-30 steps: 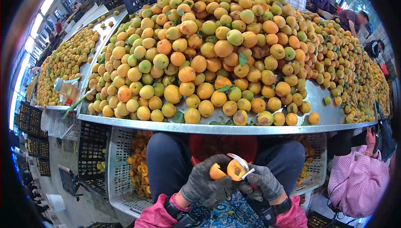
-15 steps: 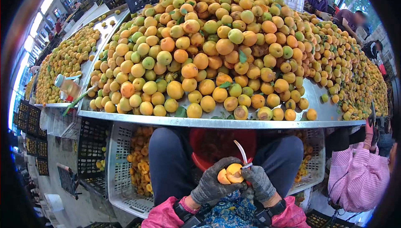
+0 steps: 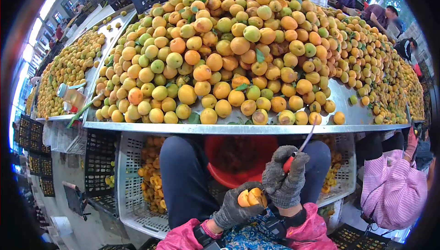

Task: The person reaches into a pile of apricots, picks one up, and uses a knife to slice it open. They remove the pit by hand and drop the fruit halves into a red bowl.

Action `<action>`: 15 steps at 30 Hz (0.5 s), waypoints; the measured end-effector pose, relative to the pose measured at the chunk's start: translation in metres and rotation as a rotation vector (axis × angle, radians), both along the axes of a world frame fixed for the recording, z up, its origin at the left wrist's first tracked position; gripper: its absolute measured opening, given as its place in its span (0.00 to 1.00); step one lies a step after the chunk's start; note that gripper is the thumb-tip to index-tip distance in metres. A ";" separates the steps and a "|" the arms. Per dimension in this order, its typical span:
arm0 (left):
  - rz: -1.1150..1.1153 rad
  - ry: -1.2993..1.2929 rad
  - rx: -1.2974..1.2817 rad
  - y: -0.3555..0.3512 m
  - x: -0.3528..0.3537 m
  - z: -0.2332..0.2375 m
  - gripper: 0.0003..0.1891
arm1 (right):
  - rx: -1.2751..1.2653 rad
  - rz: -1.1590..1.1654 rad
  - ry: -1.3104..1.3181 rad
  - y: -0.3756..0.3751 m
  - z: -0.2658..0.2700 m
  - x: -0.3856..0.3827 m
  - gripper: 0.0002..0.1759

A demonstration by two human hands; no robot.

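Observation:
My left hand (image 3: pixel 236 208), in a dark grey knit glove, is closed around a cut apricot (image 3: pixel 252 197) whose orange flesh faces up. To its right and a little higher, my right hand (image 3: pixel 285 176), also gloved, grips a small knife (image 3: pixel 288 163) by its red handle. The thin blade points up and to the right, clear of the fruit. Between my knees stands a red bucket (image 3: pixel 263 175) with dark contents I cannot make out. Past my hands, a big heap of whole apricots (image 3: pixel 238 46) lies on the metal table (image 3: pixel 192 129).
White crates of halved apricots (image 3: pixel 152 176) stand either side of my legs, the left crate's rim (image 3: pixel 123 176) close to my knee. A plastic jar (image 3: pixel 73 95) sits on the left table. A person in a pink checked top (image 3: pixel 389 190) is at my right; others work at far right.
My right hand has drawn the knife away from the apricot, moving up and right. My left hand keeps the cut fruit and sits slightly lower.

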State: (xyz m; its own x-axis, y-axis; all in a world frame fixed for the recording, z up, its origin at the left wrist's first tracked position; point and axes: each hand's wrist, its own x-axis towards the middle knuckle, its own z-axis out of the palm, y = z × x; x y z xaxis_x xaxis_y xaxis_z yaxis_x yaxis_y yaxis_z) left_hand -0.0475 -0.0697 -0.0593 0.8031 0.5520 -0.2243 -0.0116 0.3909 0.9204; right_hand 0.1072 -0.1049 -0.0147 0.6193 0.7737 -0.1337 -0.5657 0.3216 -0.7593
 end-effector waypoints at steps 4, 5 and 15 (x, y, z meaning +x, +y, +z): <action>0.020 -0.005 -0.061 0.000 0.001 0.004 0.26 | 0.035 -0.074 0.191 0.000 -0.009 -0.012 0.30; 0.019 -0.004 -0.064 0.000 0.003 0.003 0.26 | 0.027 -0.113 0.203 0.001 -0.010 -0.014 0.30; 0.087 0.057 -0.261 0.000 0.021 -0.012 0.22 | -0.290 -0.108 -0.424 0.003 -0.021 -0.011 0.37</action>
State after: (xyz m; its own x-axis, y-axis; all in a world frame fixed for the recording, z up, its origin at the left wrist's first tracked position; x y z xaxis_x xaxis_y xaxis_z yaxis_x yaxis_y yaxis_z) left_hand -0.0263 -0.0701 -0.0717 0.7369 0.5362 -0.4117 -0.0067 0.6147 0.7887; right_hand 0.0960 -0.1015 -0.0357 0.7400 0.6706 -0.0531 -0.1646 0.1040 -0.9809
